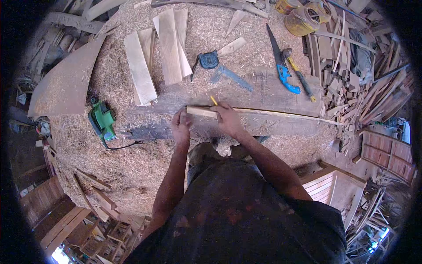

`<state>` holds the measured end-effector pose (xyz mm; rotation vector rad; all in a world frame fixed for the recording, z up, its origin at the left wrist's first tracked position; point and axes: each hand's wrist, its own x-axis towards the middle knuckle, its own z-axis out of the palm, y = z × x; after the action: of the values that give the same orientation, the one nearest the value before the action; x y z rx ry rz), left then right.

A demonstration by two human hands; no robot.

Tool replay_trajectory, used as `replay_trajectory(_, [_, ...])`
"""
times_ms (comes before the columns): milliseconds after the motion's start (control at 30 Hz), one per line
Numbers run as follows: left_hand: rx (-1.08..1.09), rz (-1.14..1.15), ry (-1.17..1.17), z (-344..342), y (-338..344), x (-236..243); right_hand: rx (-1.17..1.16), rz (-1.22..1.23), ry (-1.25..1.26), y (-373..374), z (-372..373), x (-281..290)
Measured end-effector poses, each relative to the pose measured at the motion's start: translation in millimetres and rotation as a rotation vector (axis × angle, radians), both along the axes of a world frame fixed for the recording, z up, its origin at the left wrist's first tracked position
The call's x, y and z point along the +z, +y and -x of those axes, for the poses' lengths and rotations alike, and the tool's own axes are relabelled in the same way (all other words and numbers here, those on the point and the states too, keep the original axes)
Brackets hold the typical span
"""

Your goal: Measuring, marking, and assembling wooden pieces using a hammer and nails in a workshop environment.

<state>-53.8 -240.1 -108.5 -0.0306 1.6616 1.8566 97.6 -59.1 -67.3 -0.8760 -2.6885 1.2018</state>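
A pale strip of wood (200, 111) lies crosswise on the dark plank (281, 126) in front of me. At its left end is my left hand (181, 126), fingers curled closed and slightly blurred; what they pinch, if anything, is hidden. My right hand (228, 119) is closed over the strip further right, with a yellow pencil (213, 100) sticking up from its fingers. A long thin wooden strip (285, 114) runs from beside this hand toward the right end of the plank. Beyond the hands lie a blue-black tape measure (208, 59) and a bluish try square (233, 78).
Left of the plank sits a green electric planer (103, 119) with its cord. Cut boards (169, 48) lie at the far side. A blue-handled handsaw (283, 66) and a yellow-handled hammer (300, 75) lie at right, near yellow containers (301, 23) and piled offcuts (338, 88). Shavings cover the ground.
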Motion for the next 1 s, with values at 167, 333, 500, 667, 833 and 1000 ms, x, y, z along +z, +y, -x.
replay_trajectory(167, [0.052, -0.020, -0.191, -16.0, 0.6, 14.8, 0.068, 0.000, 0.130, -24.0, -12.5, -0.9])
replay_trajectory(333, [0.227, -0.029, -0.186, -16.3, 5.6, -7.9, 0.076, -0.162, 0.129, -25.4, -15.7, 1.9])
replay_trajectory(500, [0.212, -0.030, -0.113, -15.5, 9.0, -20.6, -0.002, -0.300, 0.153, -11.7, -4.7, 0.3])
replay_trajectory(667, [0.237, -0.002, -0.212, -8.1, 13.9, -19.6, -0.141, 0.014, 0.251, -3.0, 15.5, -9.1])
replay_trajectory(833, [0.224, 0.020, -0.208, -5.7, 15.4, -10.8, -0.305, 0.342, 0.331, -3.2, 25.0, -20.9])
replay_trajectory(1000, [0.241, 0.026, -0.182, -7.2, 19.1, -5.6, -0.333, 0.333, 0.431, -0.2, 20.7, -28.1])
